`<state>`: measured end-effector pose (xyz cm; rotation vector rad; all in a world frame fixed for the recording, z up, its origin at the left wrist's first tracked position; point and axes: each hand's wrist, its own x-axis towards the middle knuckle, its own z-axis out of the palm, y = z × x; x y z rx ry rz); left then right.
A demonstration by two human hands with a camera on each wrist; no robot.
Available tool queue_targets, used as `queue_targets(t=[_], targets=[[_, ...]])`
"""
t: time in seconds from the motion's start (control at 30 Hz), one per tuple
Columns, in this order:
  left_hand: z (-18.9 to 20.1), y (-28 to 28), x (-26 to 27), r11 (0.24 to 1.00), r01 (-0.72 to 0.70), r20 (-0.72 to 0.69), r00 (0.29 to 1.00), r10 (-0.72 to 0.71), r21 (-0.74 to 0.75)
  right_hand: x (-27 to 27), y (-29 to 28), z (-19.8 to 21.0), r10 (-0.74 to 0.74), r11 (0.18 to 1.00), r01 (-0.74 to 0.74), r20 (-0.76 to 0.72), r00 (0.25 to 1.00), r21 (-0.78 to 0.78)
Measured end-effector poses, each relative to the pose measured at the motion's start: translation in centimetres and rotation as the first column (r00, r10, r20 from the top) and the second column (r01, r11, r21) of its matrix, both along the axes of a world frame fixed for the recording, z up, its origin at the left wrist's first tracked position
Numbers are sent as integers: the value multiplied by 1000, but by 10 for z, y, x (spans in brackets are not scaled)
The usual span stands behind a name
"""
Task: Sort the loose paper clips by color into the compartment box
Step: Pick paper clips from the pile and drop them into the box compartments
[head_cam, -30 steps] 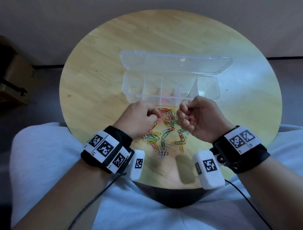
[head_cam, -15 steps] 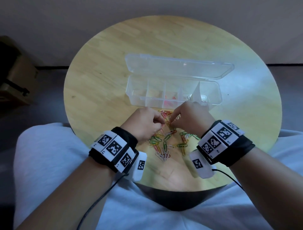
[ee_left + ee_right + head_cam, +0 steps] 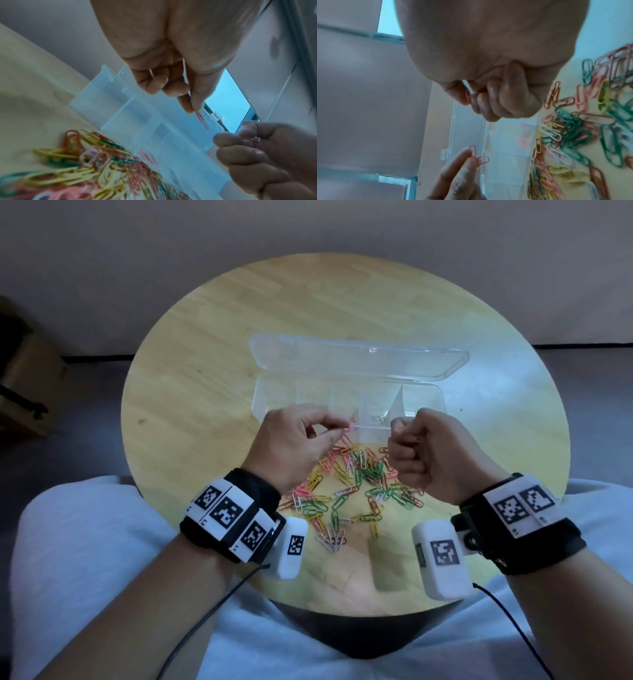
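Paper clips [image 3: 346,491] litter the worktop [image 3: 191,378]; left hand [image 3: 291,440] pinches red clips [image 3: 477,157], right hand [image 3: 428,453] seems fisted round another. Release over the compartment box [image 3: 424,395] holding reds.

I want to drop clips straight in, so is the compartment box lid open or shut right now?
Open. The clear lid lies folded back flat on the table behind the compartment box, leaving its compartments uncovered.
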<state>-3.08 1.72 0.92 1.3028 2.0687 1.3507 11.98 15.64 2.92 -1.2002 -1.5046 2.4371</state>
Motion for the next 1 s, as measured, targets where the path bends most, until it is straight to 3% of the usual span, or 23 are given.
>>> queue_targets(t=[0.13,0.33,0.53,0.63,0.8,1.0], targets=[[0,7,-6,989,-135,17,991,135,67,-3,9,9,-66,998,65,-63,996,-17],[-2,8,-5,985,-171,-10,985,171,31,-38,10,20,-109,994,111,-132,985,6],[1,12,-2,976,-216,-42,976,216,0,-67,3,20,-134,953,127,5,991,275],[3,18,0,968,-252,-66,966,251,-13,-69,0,18,-103,956,86,49,993,280],[4,31,-4,959,-283,-94,955,280,-19,-59,-1,24,-124,954,136,-63,990,269],[0,52,-1,958,-277,-227,940,253,-79,-16,-3,30,-242,887,305,-214,946,346]])
